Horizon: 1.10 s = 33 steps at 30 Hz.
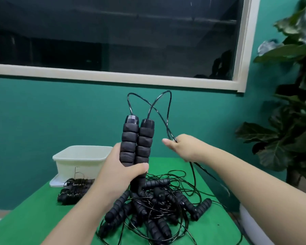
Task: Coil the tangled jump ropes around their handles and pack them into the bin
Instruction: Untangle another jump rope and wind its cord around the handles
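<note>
My left hand [119, 171] grips two black foam jump-rope handles [137, 141] side by side, upright above the table. Their thin black cord [167, 110] loops up from the handle tops and crosses over to my right hand [183, 147], which pinches it to the right of the handles. Below lies a tangled pile of black handles and cords [159, 207] on the green table [39, 218]. Two coiled ropes [73, 190] lie at the left in front of the white bin [81, 161], which stands at the table's far left.
The bin rests on its white lid [56, 183]. A teal wall and a dark window are behind the table. A leafy plant [290, 106] stands at the right, and a white rounded object [254, 225] sits beside the table's right edge.
</note>
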Each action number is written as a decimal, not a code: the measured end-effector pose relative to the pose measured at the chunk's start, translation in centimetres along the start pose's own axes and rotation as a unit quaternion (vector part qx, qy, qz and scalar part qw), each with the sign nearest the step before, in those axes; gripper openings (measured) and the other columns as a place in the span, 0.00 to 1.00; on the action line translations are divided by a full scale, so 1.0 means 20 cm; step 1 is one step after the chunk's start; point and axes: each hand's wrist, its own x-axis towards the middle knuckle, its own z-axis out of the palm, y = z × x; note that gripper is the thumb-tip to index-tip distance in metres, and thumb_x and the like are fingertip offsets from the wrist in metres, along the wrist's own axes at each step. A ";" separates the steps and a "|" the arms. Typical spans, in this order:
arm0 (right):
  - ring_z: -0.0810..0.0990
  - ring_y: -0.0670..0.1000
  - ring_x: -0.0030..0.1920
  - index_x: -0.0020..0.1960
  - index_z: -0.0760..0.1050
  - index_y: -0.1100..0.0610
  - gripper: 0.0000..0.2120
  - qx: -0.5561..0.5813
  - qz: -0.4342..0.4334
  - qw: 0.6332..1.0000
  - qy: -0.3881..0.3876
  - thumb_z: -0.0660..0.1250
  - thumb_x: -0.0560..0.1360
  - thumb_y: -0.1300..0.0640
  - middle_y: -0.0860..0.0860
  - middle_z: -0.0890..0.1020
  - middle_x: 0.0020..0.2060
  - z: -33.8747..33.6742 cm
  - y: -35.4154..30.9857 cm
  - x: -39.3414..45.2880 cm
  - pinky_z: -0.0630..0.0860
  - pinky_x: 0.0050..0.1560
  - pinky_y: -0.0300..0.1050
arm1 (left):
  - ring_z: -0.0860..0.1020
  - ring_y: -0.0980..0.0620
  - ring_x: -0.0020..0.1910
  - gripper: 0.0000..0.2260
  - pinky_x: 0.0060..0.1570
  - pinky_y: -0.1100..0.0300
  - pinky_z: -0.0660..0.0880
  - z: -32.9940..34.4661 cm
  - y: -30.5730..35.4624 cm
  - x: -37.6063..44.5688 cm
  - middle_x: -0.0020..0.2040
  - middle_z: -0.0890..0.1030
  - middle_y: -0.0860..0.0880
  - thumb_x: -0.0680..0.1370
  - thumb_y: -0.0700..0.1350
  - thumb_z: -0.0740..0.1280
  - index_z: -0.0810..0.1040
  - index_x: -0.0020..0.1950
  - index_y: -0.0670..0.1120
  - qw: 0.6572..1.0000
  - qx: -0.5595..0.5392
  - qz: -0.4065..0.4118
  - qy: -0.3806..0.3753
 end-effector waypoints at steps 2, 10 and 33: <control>0.74 0.56 0.40 0.41 0.68 0.56 0.15 -0.040 -0.067 0.997 -0.029 0.57 0.82 0.48 0.55 0.74 0.37 0.01 -0.07 -0.04 0.68 0.37 0.45 | 0.79 0.57 0.36 0.21 0.36 0.66 0.73 0.04 0.02 -0.04 0.38 0.83 0.54 0.59 0.43 0.72 0.75 0.50 0.48 0.999 -0.006 -0.002 -0.031; 0.77 0.51 0.46 0.56 0.77 0.58 0.08 0.028 -0.185 0.980 -0.072 0.63 0.79 0.58 0.53 0.82 0.49 0.03 -0.15 -0.22 0.71 0.47 0.41 | 0.82 0.41 0.48 0.28 0.53 0.46 0.78 0.07 0.03 -0.07 0.48 0.84 0.43 0.57 0.43 0.75 0.76 0.56 0.46 0.994 -0.078 -0.050 -0.053; 0.74 0.57 0.46 0.53 0.66 0.56 0.03 -0.015 0.057 0.993 0.104 0.55 0.81 0.60 0.58 0.79 0.52 0.08 0.32 0.18 0.70 0.45 0.47 | 0.76 0.49 0.36 0.20 0.39 0.56 0.73 -0.27 -0.06 -0.03 0.39 0.81 0.46 0.60 0.45 0.72 0.75 0.50 0.42 0.993 0.018 -0.035 0.109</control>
